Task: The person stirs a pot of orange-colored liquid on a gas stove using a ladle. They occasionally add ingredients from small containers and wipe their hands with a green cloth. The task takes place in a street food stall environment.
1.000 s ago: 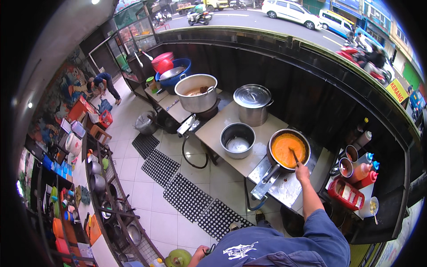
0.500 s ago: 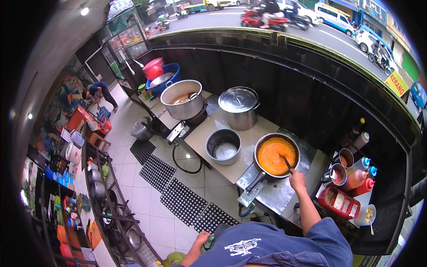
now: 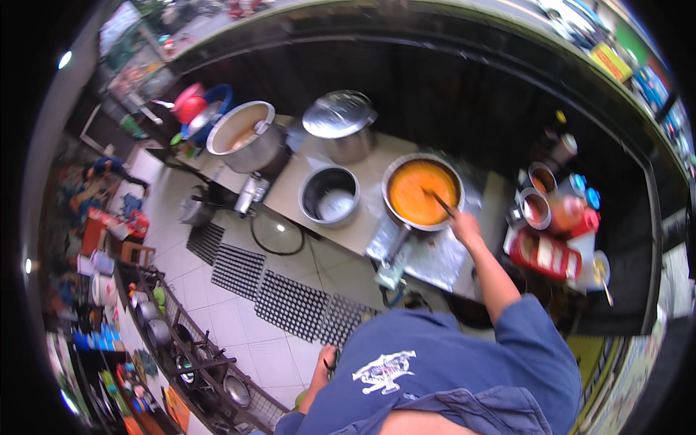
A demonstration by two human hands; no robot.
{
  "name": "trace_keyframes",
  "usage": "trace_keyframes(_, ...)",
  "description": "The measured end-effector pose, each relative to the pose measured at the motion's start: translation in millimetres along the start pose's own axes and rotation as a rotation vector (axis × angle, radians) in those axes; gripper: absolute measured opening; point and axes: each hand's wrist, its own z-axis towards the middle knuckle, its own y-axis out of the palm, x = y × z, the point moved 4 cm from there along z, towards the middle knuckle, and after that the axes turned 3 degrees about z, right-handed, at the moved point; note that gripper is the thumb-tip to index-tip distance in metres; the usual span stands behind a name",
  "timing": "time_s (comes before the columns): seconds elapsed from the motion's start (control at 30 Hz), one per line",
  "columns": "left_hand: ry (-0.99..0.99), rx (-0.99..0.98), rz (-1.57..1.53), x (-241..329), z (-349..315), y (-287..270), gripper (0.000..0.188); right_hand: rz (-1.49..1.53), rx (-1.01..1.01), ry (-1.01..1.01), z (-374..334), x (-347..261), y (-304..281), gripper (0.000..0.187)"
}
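My right hand (image 3: 465, 228) is closed round the dark handle of a stirring utensil (image 3: 439, 203). The utensil's lower end is sunk in thick orange sauce (image 3: 413, 191), so its shape is hidden. The sauce fills much of a wide pan (image 3: 385, 190) on the metal-topped stove, and the pan's long handle (image 3: 398, 243) points toward me. Low beside my body, my left hand (image 3: 324, 362) is closed on a dark green cloth, blurred and mostly hidden. Left of the pan stands an uncovered grey pot (image 3: 307, 206) with little or nothing visible inside.
A lidded steel pot (image 3: 346, 147) and a large pot of brownish liquid (image 3: 217, 145) stand farther left. At right, a side shelf carries sauce bottles (image 3: 570, 215), cups and a red container (image 3: 540, 254). Black perforated mats (image 3: 290, 304) cover part of the tiled floor; a pan rack (image 3: 210, 362) stands left.
The view has turned and shifted, so the stove and pots appear farther left and higher. My right hand stays on the utensil in the sauce. Less of the cloth shows at my left hand.
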Motion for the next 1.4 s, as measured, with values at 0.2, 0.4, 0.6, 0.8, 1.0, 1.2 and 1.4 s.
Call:
trace_keyframes(0.2, -0.301, -0.07, -0.247, 9, 0, -15, 0.02, 0.033, -0.021, -0.013, -11, -20, 3, 0.036)
trace_keyframes(0.4, -0.296, -0.116, -0.444, -48, -2, -5, 0.023, -0.046, -0.169, -0.101, -52, -42, -39, 0.035)
trace_keyframes(0.6, -0.18, -0.295, -0.167, -21, 16, -16, 0.03, 0.051, 0.035, 0.085, -1, -38, 23, 0.033)
trace_keyframes(0.8, -0.386, -0.102, -0.333, 28, -3, -23, 0.02, -0.056, -0.018, 0.076, -29, -30, 12, 0.031)
trace_keyframes(1.0, -0.301, -0.227, -0.409, -60, 7, 5, 0.038, 0.028, -0.038, 0.038, -36, -59, 32, 0.033)
trace_keyframes(1.2, -0.316, -0.028, -0.331, -95, 18, 13, 0.02, 0.062, -0.01, 0.129, -9, -47, 15, 0.033)
trace_keyframes(1.4, -0.241, -0.154, -0.205, -26, 25, -10, 0.019, -0.05, -0.16, -0.011, -57, -42, -37, 0.034)
